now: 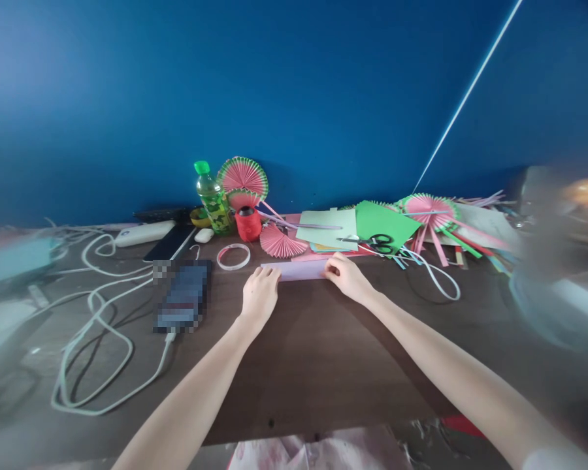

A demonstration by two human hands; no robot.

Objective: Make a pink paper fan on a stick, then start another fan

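A folded strip of light purple paper [301, 270] lies crosswise on the dark brown table, between my two hands. My left hand [261, 292] is closed at the strip's left end, fingertips on the paper and the thumb mostly hidden. At the right end, my right hand [349, 277] pinches the paper between thumb and fingers. Just beyond the strip are a pleated pink paper fan [283, 242], a pale green sheet [327, 228] and a bright green sheet [385, 226]. Black-handled scissors [382, 244] rest on these sheets.
A roll of tape [233, 257], a red container [248, 225] and a green-capped bottle [213, 202] stand left of the papers. A phone [183, 297] with a looping white cable [127, 339] lies at left. Round pink-green fans [428, 212] and paper strips are piled at right.
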